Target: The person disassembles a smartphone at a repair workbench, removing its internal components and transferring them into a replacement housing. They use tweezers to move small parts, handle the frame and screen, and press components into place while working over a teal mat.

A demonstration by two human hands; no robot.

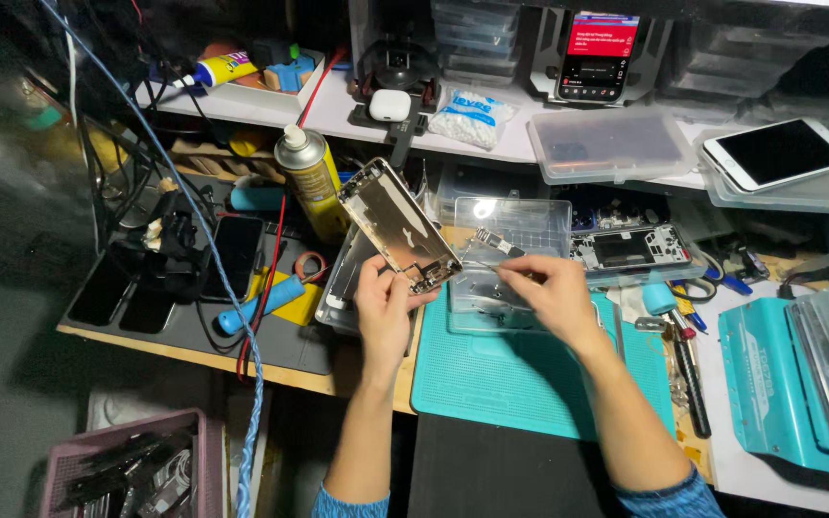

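While the pink basket (131,460) of parts sits nearest at lower left, the action's over the teal mat (510,369) on the table (242,350). Left hand (383,305) has its grip clamped on the bottom edge of a stripped phone frame (400,225), tilted up. Right hand (554,293) pinches tweezers (493,266), tips near the frame's lower corner, above a clear parts box (515,230). Frame looks gutted, so teardown seems mostly done. Spray can (311,177) and a lit phone (599,53) sit further back.
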